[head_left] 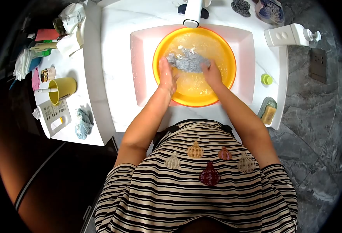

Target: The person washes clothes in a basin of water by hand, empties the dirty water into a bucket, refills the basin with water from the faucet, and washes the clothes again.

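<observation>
A wet, crumpled grey cloth [188, 61] lies in the soapy water of a yellow basin [158, 86]. My right hand [212, 73] is closed on the cloth's right end. At the left side of the basin, my left hand [167, 75] has its fingers stretched out and its thumb apart, close to the cloth's left end. Whether its fingertips touch the cloth is hard to see. The basin sits inside the white sink [142, 73], below the faucet [192, 16].
A white pump bottle [287, 35], a green cap [266, 79] and a soap dish [269, 110] with a soap bar are on the right. The left shelf holds a yellow cup [64, 89], a white bottle [52, 116] and a bluish crumpled cloth [83, 123]. Dark mesh [241, 7] lies at the back.
</observation>
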{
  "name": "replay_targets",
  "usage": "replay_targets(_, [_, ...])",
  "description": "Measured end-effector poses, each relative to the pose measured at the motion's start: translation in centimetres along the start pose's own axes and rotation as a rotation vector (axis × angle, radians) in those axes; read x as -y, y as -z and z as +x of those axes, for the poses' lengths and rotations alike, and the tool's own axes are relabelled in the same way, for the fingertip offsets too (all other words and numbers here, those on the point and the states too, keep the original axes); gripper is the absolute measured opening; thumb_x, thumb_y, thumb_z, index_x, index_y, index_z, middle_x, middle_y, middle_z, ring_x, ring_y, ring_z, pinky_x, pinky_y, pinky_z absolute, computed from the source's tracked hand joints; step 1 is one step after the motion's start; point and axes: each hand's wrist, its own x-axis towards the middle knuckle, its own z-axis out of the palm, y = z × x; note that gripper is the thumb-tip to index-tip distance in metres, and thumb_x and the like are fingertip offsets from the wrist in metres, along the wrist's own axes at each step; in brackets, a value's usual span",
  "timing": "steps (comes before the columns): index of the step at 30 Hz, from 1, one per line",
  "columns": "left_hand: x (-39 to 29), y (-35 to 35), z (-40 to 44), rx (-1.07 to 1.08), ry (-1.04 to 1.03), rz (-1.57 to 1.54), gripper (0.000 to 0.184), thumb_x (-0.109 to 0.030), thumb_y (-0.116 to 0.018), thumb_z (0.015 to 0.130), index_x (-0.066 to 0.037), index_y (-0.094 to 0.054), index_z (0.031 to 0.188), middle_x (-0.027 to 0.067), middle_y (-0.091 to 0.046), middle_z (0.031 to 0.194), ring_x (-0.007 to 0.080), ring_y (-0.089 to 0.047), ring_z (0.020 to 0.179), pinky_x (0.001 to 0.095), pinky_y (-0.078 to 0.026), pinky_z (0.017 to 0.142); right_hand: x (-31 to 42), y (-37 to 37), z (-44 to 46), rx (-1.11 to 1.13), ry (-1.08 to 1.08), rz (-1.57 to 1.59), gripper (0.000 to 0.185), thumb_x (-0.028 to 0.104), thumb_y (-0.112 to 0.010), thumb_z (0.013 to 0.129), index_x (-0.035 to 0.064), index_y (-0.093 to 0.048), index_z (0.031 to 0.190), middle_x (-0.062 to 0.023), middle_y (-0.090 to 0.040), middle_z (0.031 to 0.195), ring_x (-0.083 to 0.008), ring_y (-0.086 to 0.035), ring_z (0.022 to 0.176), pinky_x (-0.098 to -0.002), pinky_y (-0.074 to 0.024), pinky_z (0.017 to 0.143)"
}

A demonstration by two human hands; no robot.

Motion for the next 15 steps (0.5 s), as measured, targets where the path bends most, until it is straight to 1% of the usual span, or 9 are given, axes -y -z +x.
replay_targets(1, [0.2, 0.4, 0.0, 0.101, 0.009, -0.056, 0.068, -0.056, -0.03, 0.093, -0.007, -0.025, 0.14, 0.0127, -0.035, 0.14, 0.0282, -0.032, 0.13, 0.0435, -0.025, 0.107, -0.1, 0.0, -0.6, 0.144, 0.149, -0.16, 0.044, 0.034, -0.059, 0.084, -0.0016, -0.056, 0.109, -0.0201, -0.063, 0.1, -0.0342, -0.061, 0.091, -0.0398, -0.0446, 0.083])
replay_targets(2, [0.5, 0.9, 0.0, 0.2, 0.019, -0.111, 0.062, -0.054, -0.031, 0.094, -0.008, -0.033, 0.136, 0.0112, -0.043, 0.133, 0.0294, -0.04, 0.125, 0.0436, -0.032, 0.104, -0.4, -0.1, -0.6, 0.147, 0.151, -0.16, 0.044, 0.034, -0.059, 0.084, -0.0016, -0.056, 0.109, -0.0201, -0.063, 0.1, -0.0342, -0.061, 0.091, -0.0398, -0.0446, 0.083])
replay_targets(4, [0.6, 0.4, -1.3, 0.202, 0.132, -0.077, 0.062, -0.053, -0.032, 0.094, -0.008, -0.034, 0.136, 0.0113, -0.043, 0.134, 0.0302, -0.039, 0.125, 0.0453, -0.032, 0.104, -1.5, -0.3, 0.0, 0.527, 0.324, -0.15, 0.037, 0.025, -0.064, 0.081, -0.0003, -0.057, 0.107, -0.0174, -0.063, 0.099, -0.0293, -0.063, 0.085, -0.0379, -0.0487, 0.074])
replay_targets(5, [0.6, 0.0, -1.9, 0.204, 0.244, -0.043, 0.061, -0.053, -0.032, 0.094, -0.008, -0.035, 0.136, 0.0114, -0.042, 0.136, 0.0309, -0.039, 0.126, 0.0469, -0.031, 0.104, -1.8, -0.3, 0.6, 0.529, 0.328, -0.155, 0.037, 0.025, -0.064, 0.081, -0.0003, -0.057, 0.107, -0.0174, -0.063, 0.099, -0.0293, -0.063, 0.085, -0.0379, -0.0487, 0.074])
replay_targets(7, [0.0, -1.2, -3.1, 0.181, 0.295, -0.063, 0.061, -0.053, -0.033, 0.094, -0.008, -0.036, 0.135, 0.0111, -0.042, 0.136, 0.0309, -0.039, 0.125, 0.0464, -0.032, 0.104, -1.0, -0.1, 1.3, 0.31, -0.251, 0.036, 0.037, 0.023, -0.065, 0.08, 0.0013, -0.057, 0.109, -0.0149, -0.064, 0.096, -0.024, -0.063, 0.081, -0.0338, -0.0503, 0.063])
replay_targets(11, [0.5, -0.2, -1.4, 0.218, 0.475, 0.032, 0.055, -0.049, -0.041, 0.093, -0.008, -0.043, 0.13, 0.012, -0.047, 0.131, 0.0306, -0.045, 0.119, 0.0465, -0.037, 0.1, 2.7, 0.1, -1.9, 0.271, -0.361, 0.323, 0.034, 0.019, -0.066, 0.077, 0.0017, -0.058, 0.106, -0.013, -0.063, 0.095, -0.0226, -0.063, 0.079, -0.0313, -0.0502, 0.057])
replay_targets(13, [1.5, 0.7, 0.8, 0.279, 0.473, -0.086, 0.05, -0.047, -0.046, 0.092, -0.009, -0.046, 0.126, 0.0118, -0.052, 0.123, 0.03, -0.051, 0.111, 0.0457, -0.043, 0.093, 4.5, 1.3, -4.4, 0.612, -0.012, 0.131, 0.03, 0.019, -0.068, 0.076, 0.0019, -0.06, 0.1, -0.0093, -0.061, 0.096, -0.0196, -0.061, 0.076, -0.03, -0.0498, 0.061])
replay_targets(14, [2.0, 1.2, 1.7, 0.33, 0.472, -0.197, 0.045, -0.044, -0.05, 0.091, -0.01, -0.049, 0.122, 0.0115, -0.057, 0.115, 0.0294, -0.056, 0.103, 0.0449, -0.048, 0.086, 5.2, 2.0, -5.8, 0.617, -0.009, 0.121, 0.03, 0.019, -0.068, 0.076, 0.0019, -0.06, 0.1, -0.0093, -0.061, 0.096, -0.0196, -0.061, 0.076, -0.03, -0.0498, 0.061])
replay_targets(15, [2.0, 1.4, 2.4, 0.332, 0.465, -0.207, 0.045, -0.044, -0.05, 0.091, -0.01, -0.049, 0.122, 0.0115, -0.057, 0.115, 0.0294, -0.056, 0.103, 0.0449, -0.048, 0.086, 5.8, 2.6, -7.1, 0.557, 0.403, -0.122, 0.03, 0.02, -0.068, 0.076, 0.0024, -0.06, 0.099, -0.0073, -0.061, 0.095, -0.017, -0.06, 0.075, -0.0282, -0.049, 0.063])
